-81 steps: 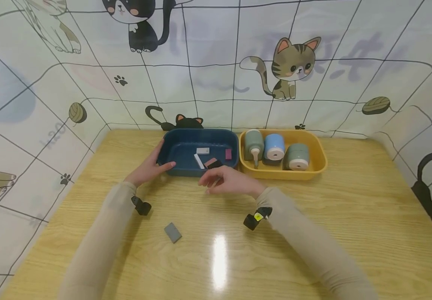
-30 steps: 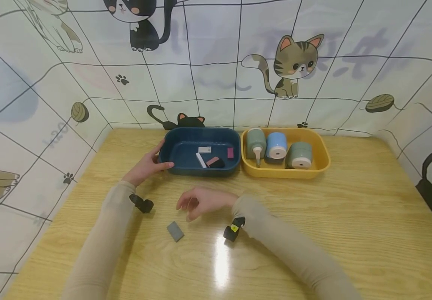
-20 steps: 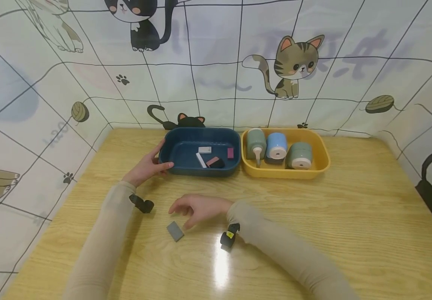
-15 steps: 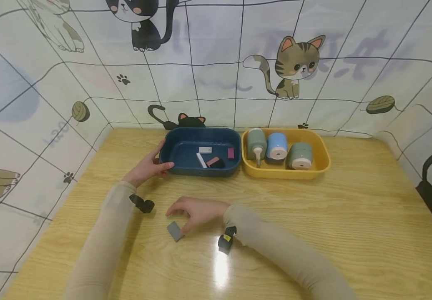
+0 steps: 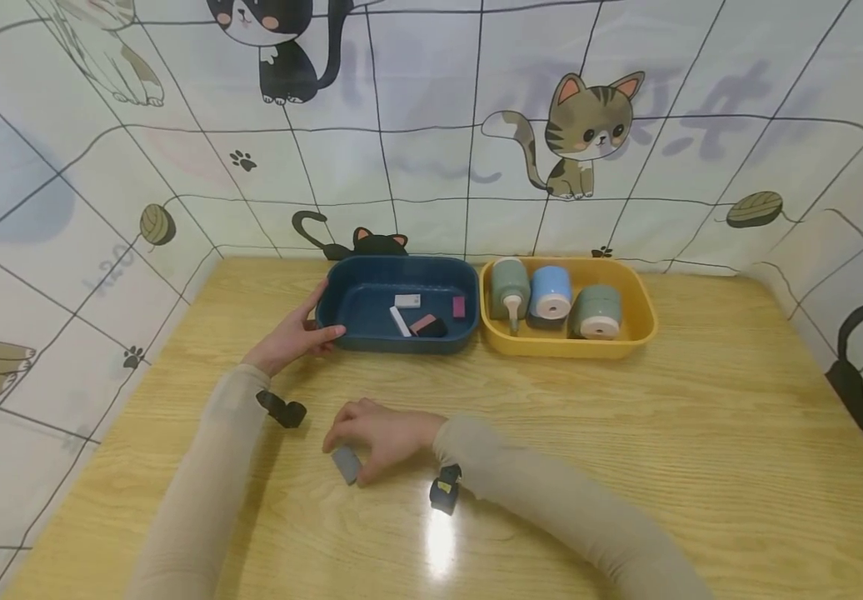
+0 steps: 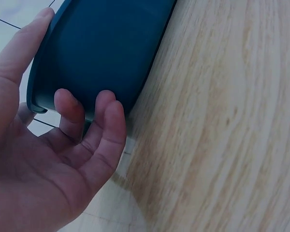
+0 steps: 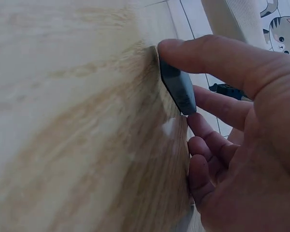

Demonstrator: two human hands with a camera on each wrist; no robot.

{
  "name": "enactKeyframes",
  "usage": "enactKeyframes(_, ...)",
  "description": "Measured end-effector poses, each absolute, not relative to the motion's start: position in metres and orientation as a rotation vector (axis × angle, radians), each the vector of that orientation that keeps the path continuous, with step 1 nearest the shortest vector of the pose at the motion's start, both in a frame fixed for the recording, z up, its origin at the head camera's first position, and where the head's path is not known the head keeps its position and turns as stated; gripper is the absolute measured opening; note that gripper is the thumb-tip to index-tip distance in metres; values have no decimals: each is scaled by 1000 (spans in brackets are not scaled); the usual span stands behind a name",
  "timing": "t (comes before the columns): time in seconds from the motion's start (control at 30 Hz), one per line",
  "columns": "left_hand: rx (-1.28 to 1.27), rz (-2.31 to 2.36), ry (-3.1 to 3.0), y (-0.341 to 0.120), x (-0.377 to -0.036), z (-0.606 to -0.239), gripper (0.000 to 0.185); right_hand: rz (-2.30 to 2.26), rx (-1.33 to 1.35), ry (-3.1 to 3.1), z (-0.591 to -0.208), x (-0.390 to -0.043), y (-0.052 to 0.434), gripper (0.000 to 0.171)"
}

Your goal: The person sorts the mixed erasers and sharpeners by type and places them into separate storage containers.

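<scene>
Head view. Right hand: on the wooden table, fingers curled over a small grey rectangular eraser that lies flat near the front edge. The eraser sits directly under the fingertips; its long axis runs diagonally, toward the person and rightward. This hand is far nearer to it than the other. Left hand: fingers extended and relaxed against the left end of the dark blue tray, steadying it. The tray, smooth plastic with rounded corners, holds several small erasers: white, pink, black, magenta. Just beside it, a yellow tray holds three squat cylindrical items, two green, one blue.

Left wrist view. Left hand: thumb along the blue tray's rim, fingertips resting on its outer wall; nothing clasped.

Right wrist view. Right hand: thumb and fingers pinch the grey eraser by its edges; matte slab, one edge tilted off the grained table.
</scene>
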State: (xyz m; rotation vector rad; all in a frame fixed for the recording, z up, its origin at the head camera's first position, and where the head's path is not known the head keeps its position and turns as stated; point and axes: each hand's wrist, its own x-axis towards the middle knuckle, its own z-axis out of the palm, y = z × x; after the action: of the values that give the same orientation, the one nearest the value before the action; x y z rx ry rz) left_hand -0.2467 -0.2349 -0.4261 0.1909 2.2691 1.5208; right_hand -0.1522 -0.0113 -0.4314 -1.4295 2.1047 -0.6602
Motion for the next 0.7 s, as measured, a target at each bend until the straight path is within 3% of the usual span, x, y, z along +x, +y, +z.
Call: enactKeyframes(0.7,196,1539,2249,-236,-246,-430,91,-713,-1443,2055,-432,-153,-7,47)
